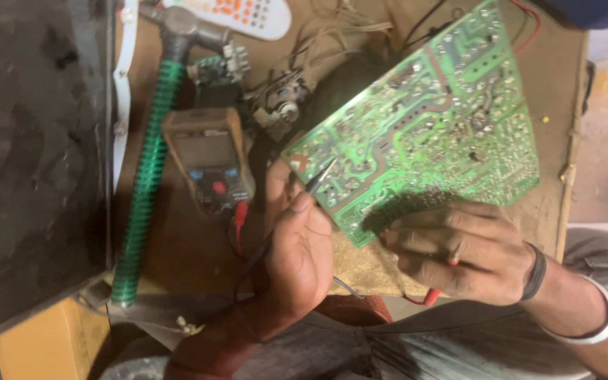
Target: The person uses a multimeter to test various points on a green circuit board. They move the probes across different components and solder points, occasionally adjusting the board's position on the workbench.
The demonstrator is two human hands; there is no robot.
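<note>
Left hand: your left hand (297, 246) sits nearest the lens, fingers pinched narrow round a black probe (318, 179), held like a pen, its tip touching the solder side of the board
Right hand: your right hand (459, 250) is curled over the lower edge of the circuit board (423, 119), fingers closed on a red probe (441, 278) whose red end shows under the palm; whether its tip meets the board cannot be told, as the fingers hide it
Board position: tilted up off the table, solder side toward you, lower corner between your two hands, upper corner reaching the far edge of the bench
Board handling: judged light, stiff and thin; solder points look sharp and traces fragile, so hold it by the bare edges, never flex it, and do not press hard with a probe
Probe handling: slim and light, liable to skid on solder; keep the pen grip close to the tip
Meter: a brown-cased multimeter (209, 162) lies flat just left of your left hand, leads plugged in
Near the meter: a green ribbed hose (146, 183) runs beside it; loose wires and small parts lie behind
Surface: a worn brown tabletop (177, 246), cluttered
Room: a dark panel (33, 155) fills the left; a remote control (248, 14) lies at the far edge
</note>
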